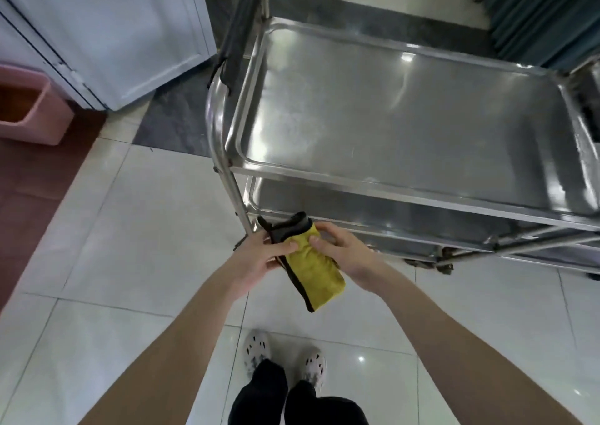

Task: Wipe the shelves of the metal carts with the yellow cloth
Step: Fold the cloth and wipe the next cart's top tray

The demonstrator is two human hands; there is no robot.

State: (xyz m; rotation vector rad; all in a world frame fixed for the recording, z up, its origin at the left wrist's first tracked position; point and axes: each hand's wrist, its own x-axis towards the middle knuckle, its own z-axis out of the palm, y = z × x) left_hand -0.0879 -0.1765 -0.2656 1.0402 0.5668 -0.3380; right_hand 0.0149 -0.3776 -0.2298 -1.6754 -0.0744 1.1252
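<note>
Head camera, looking down: a folded yellow cloth with black trim [316, 272] sits mid-frame, pinched between both hands. The left hand [256, 257] grips its 9 o'clock edge and the right hand [342, 252] its 2 o'clock corner. A shiny stainless-steel two-shelf cart [406, 116] stands just beyond, at 1 o'clock.

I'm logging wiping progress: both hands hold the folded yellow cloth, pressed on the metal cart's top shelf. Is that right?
Not quite. The left hand and right hand do hold the folded yellow cloth, but not on the top shelf: the head view shows it in the air in front of the metal cart, above the floor.
</note>
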